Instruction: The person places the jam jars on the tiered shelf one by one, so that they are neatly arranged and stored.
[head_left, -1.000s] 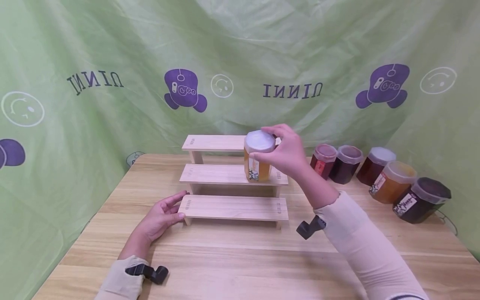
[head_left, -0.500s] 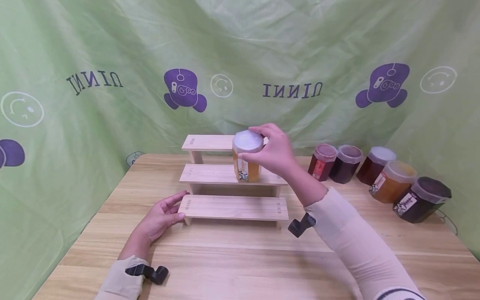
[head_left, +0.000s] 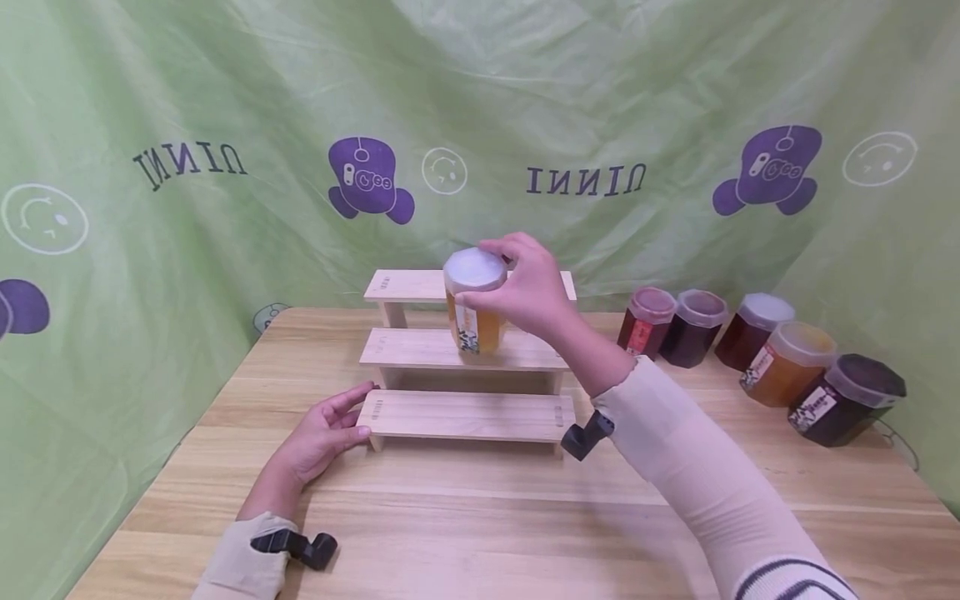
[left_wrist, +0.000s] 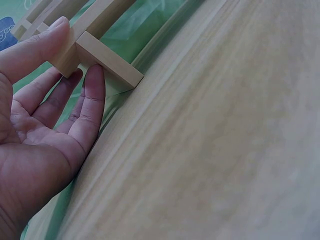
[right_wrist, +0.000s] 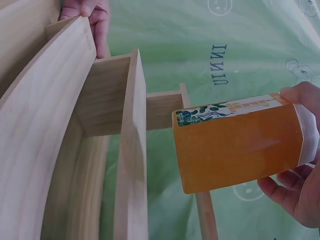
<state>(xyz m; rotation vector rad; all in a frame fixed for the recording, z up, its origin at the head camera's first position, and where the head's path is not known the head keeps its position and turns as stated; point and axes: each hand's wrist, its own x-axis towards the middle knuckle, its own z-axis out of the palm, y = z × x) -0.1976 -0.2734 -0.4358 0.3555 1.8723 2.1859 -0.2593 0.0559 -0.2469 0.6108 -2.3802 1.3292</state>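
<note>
My right hand (head_left: 531,287) grips an octagonal jar (head_left: 480,321) of amber contents by its whitish lid, thumb on the near side. In the right wrist view the jar (right_wrist: 240,145) hangs clear of the boards, showing a leafy label. It is above the middle step of a three-step wooden display rack (head_left: 468,415). My left hand (head_left: 321,437) holds the left end of the rack's lowest step. Seen from the left wrist, the thumb lies on the board and the fingertips (left_wrist: 95,75) touch beneath it by the leg.
To the right on the wooden table (head_left: 465,533) stand several more octagonal jars: a red one (head_left: 647,327), dark ones, including the nearest (head_left: 843,404), and an amber one (head_left: 783,367). A green printed curtain (head_left: 480,108) hangs behind the rack and at both sides.
My right hand has carried the amber jar leftward along the middle step, and lifted it slightly in the last half second. My left hand has stayed at the rack's end.
</note>
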